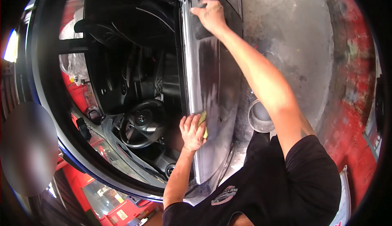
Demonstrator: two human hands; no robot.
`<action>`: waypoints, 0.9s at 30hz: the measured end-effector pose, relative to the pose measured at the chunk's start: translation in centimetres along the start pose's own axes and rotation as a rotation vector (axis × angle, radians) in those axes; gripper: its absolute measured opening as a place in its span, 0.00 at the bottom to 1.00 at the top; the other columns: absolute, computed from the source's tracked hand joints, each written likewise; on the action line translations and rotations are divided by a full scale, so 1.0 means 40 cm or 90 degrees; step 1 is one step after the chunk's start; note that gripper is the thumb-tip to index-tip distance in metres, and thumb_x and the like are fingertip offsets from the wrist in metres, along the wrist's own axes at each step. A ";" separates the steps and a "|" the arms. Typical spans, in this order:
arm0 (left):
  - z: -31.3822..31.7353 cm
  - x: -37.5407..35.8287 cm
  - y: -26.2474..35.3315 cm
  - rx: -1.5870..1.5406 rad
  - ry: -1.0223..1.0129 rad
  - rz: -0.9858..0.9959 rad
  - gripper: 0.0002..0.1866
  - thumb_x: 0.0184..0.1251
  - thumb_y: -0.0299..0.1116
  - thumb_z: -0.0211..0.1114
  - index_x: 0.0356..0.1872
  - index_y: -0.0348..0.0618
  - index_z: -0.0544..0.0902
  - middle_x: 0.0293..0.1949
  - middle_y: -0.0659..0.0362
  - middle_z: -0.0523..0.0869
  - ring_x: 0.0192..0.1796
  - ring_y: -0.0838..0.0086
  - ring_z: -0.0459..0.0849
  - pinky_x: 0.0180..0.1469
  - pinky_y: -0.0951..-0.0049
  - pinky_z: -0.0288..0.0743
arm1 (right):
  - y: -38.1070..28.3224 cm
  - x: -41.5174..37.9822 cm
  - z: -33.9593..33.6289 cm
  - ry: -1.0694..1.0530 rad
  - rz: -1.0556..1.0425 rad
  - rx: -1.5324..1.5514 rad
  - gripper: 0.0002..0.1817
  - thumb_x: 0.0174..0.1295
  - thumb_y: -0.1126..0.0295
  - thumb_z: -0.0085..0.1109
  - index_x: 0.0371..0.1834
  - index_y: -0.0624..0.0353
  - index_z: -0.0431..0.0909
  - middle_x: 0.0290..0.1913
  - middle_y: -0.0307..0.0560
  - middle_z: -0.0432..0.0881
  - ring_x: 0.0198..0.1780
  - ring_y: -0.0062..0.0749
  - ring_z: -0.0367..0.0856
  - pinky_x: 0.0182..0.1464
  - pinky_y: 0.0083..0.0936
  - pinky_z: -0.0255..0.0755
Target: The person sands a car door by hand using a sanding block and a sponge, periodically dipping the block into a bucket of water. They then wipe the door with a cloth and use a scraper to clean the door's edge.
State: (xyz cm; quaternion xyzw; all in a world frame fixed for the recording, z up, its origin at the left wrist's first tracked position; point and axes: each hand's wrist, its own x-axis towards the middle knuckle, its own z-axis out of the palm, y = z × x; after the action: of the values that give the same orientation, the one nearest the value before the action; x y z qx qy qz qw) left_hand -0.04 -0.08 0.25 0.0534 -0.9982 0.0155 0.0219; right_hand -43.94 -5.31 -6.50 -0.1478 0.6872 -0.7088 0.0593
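Note:
My left hand (192, 133) grips a yellow sponge (203, 124) against the top of a car door (209, 83), beside the open window frame. Toward the far end of the same door, my right hand (211, 15) presses down with bent fingers. Under its fingertips shows a small dark grey piece that looks like sandpaper (201, 5), mostly covered by the hand. The door's dark paint has dull, whitish smeared patches along its upper edge and looks wet in places.
A round bucket (260, 115) stands on the concrete floor (286, 42) near my legs. Inside the car is a black steering wheel (142, 123). Red-painted flooring (353, 83) lies to the right. Another person, blurred, is at the lower left, beyond the car.

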 end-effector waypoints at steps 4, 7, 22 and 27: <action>0.004 0.001 0.002 -0.001 0.002 -0.002 0.25 0.53 0.48 0.68 0.52 0.50 0.88 0.66 0.53 0.84 0.71 0.52 0.78 0.76 0.39 0.65 | -0.005 -0.146 -0.014 -0.030 0.063 0.052 0.16 0.58 0.61 0.80 0.34 0.65 0.91 0.24 0.56 0.88 0.30 0.36 0.89 0.37 0.37 0.79; 0.009 -0.003 -0.001 0.010 0.002 -0.004 0.25 0.52 0.47 0.69 0.52 0.50 0.88 0.66 0.53 0.84 0.71 0.52 0.78 0.76 0.39 0.65 | 0.004 -0.061 0.001 -0.001 0.006 0.022 0.15 0.59 0.62 0.79 0.35 0.65 0.91 0.24 0.56 0.88 0.29 0.37 0.89 0.37 0.36 0.80; -0.001 -0.005 0.009 -0.015 -0.003 -0.009 0.25 0.51 0.45 0.70 0.52 0.51 0.89 0.66 0.53 0.83 0.71 0.53 0.78 0.77 0.40 0.64 | 0.012 0.012 0.008 -0.003 0.029 0.023 0.18 0.57 0.59 0.79 0.30 0.66 0.89 0.31 0.68 0.89 0.41 0.61 0.92 0.47 0.45 0.84; 0.004 0.000 -0.001 0.008 -0.013 -0.006 0.25 0.50 0.47 0.70 0.51 0.51 0.88 0.66 0.53 0.83 0.71 0.52 0.78 0.77 0.39 0.64 | 0.006 -0.025 -0.002 -0.005 -0.028 -0.037 0.17 0.59 0.61 0.80 0.37 0.68 0.91 0.30 0.59 0.91 0.36 0.42 0.93 0.45 0.34 0.83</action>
State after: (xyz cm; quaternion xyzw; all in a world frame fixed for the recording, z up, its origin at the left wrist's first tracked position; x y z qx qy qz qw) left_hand -0.04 -0.12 0.09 0.0582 -0.9980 0.0213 0.0114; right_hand -43.06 -4.95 -6.86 -0.1672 0.7036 -0.6893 0.0419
